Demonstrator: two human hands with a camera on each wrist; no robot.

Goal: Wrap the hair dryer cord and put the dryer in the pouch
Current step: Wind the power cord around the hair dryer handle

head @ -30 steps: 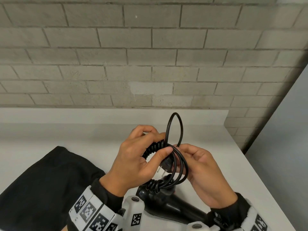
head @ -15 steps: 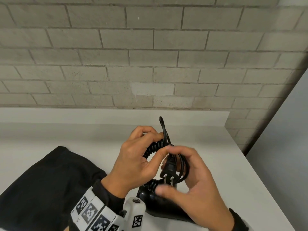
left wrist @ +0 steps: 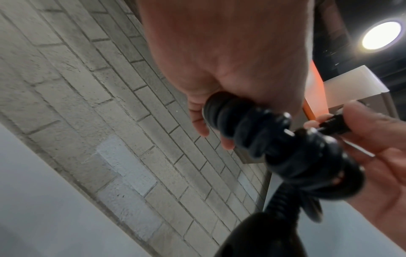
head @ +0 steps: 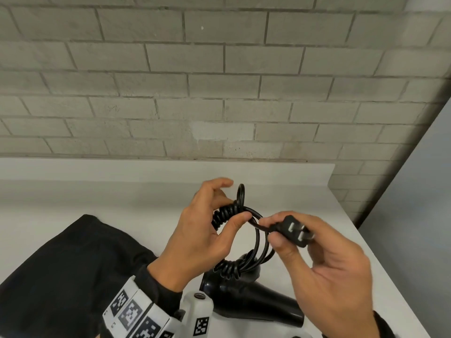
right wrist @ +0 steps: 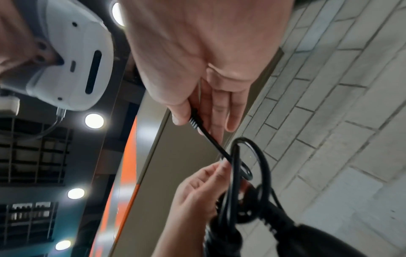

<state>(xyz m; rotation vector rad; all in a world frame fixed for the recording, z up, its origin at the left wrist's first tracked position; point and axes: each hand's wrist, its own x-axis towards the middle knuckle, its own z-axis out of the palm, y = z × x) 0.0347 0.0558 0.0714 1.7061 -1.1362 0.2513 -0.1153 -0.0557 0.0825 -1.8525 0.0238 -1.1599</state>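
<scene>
The black hair dryer (head: pixel 253 298) lies on the white table (head: pixel 122 196) below my hands, and shows at the bottom of the wrist views (left wrist: pixel 259 238) (right wrist: pixel 318 243). Its black cord (head: pixel 256 240) is looped into a bundle above the dryer. My left hand (head: pixel 207 230) grips the coiled part of the cord (left wrist: pixel 237 125) between thumb and fingers. My right hand (head: pixel 324 272) pinches the two-pronged plug (head: pixel 292 231), pulled to the right of the loops (right wrist: pixel 248 156). The black pouch (head: pixel 61 276) lies flat at the left.
A grey brick wall (head: pixel 219 81) rises behind the table. The table's right edge (head: pixel 380 259) runs close by my right hand, with a grey panel (head: pixel 427 191) beyond it. White marked bands sit on my wrists (head: pixel 136 315).
My right hand has taken the plug from inside the loops and drawn it out to the right. The upright loop at the top has shrunk. My left hand keeps its grip on the coil.
</scene>
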